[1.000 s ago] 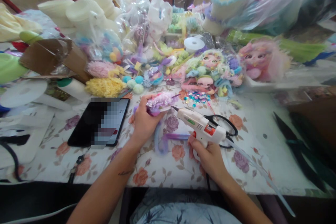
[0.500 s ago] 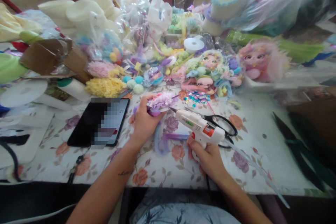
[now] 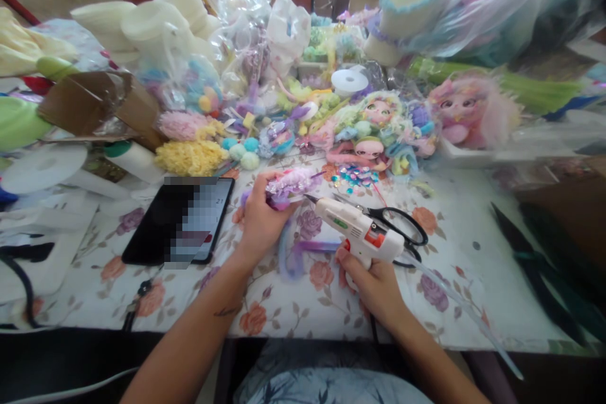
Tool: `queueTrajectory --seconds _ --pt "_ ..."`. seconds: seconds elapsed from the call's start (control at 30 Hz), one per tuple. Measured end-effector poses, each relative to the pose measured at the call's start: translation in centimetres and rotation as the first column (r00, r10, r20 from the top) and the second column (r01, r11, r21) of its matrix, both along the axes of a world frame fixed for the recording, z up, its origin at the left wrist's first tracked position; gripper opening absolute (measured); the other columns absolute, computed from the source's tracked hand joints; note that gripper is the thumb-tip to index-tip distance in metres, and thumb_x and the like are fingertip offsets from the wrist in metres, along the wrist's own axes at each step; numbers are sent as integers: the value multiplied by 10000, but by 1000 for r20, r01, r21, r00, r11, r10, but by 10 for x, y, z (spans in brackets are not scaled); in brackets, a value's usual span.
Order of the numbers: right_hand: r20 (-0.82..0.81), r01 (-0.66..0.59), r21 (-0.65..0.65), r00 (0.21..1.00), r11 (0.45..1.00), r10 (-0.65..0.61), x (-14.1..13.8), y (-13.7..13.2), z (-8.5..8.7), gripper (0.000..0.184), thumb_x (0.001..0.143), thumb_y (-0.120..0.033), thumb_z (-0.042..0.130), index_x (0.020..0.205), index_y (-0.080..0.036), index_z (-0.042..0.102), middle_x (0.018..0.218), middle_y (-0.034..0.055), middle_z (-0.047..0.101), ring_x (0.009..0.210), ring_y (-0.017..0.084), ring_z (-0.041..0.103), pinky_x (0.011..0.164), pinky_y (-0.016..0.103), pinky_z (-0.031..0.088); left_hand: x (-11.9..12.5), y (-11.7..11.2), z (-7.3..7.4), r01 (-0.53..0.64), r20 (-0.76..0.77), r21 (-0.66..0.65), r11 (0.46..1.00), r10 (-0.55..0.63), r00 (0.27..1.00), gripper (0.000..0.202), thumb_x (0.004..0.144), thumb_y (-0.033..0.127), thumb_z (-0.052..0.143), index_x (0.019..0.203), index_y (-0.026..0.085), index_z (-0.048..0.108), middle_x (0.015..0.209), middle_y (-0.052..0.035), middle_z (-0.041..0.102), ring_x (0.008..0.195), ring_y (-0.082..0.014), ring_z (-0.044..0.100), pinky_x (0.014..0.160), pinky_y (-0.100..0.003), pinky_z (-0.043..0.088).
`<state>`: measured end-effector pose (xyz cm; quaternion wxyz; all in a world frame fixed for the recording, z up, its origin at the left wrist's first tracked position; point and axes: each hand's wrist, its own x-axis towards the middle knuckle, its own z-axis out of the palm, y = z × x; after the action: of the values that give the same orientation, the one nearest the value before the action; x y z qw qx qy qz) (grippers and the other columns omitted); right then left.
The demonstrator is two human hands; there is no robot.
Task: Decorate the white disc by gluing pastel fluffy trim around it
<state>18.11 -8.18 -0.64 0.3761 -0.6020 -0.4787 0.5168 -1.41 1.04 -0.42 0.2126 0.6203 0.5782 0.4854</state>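
Observation:
My left hand [image 3: 258, 218] is closed around a fluffy pink and purple craft piece [image 3: 288, 184], held just above the floral tablecloth [image 3: 303, 303]. My right hand [image 3: 374, 281] grips the handle of a white hot glue gun [image 3: 357, 230]. The gun's nozzle points left and almost touches the right end of the craft piece. A purple fuzzy strip [image 3: 296, 251] lies on the cloth between my hands.
Black scissors [image 3: 402, 230] lie behind the glue gun. A black phone [image 3: 182, 221] rests to the left. Doll heads [image 3: 379, 120], pom-poms, ribbon spools [image 3: 349, 81] and plastic bags crowd the back. Dark feathers [image 3: 544, 259] lie at the right.
The glue gun has moved a little to the left, bringing its nozzle closer to the craft piece. My left hand has stayed in place.

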Motion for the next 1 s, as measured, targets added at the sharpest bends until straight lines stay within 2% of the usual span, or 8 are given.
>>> queueTrajectory --seconds 0.13,0.4,0.6,0.77,1.0 --pt "3 -25 2 1000 1000 25 1 -1 -4 274 858 -374 585 653 -194 608 508 -13 584 485 133 518 500 252 409 -1 0 -1 2 -6 1 1000 -2 1000 464 656 189 811 1061 238 589 1033 17 703 943 -180 662 841 -290 517" --pt "7 -22 -49 1000 999 23 -1 -1 -7 297 852 -412 580 657 -188 597 509 -7 582 477 131 515 499 254 404 0 0 0 -20 -40 -41 999 18 999 480 635 186 805 1063 235 593 1040 7 709 948 -196 662 857 -312 522" --pt "3 -26 13 1000 1000 26 -1 -1 -5 310 859 -407 574 636 -193 593 501 -8 573 469 126 495 477 247 390 0 -1 1 -9 -36 -23 1000 8 999 451 673 231 803 1067 239 582 1038 8 702 945 -194 661 848 -303 520" --pt "21 -12 3 1000 1000 12 0 -1 -5 321 872 -413 565 638 -194 587 509 -6 577 476 130 502 491 255 404 0 -1 1 -6 -22 -12 1000 6 1000 451 669 212 809 1060 237 586 1017 16 698 913 -181 658 819 -288 517" --pt "-17 28 68 999 997 -27 -2 1 3 209 845 -339 568 692 -201 601 500 -31 559 475 126 491 495 251 398 0 -1 2 -15 16 -39 999 16 1000 467 653 235 821 1054 230 581 1001 11 683 895 -172 644 807 -279 504"
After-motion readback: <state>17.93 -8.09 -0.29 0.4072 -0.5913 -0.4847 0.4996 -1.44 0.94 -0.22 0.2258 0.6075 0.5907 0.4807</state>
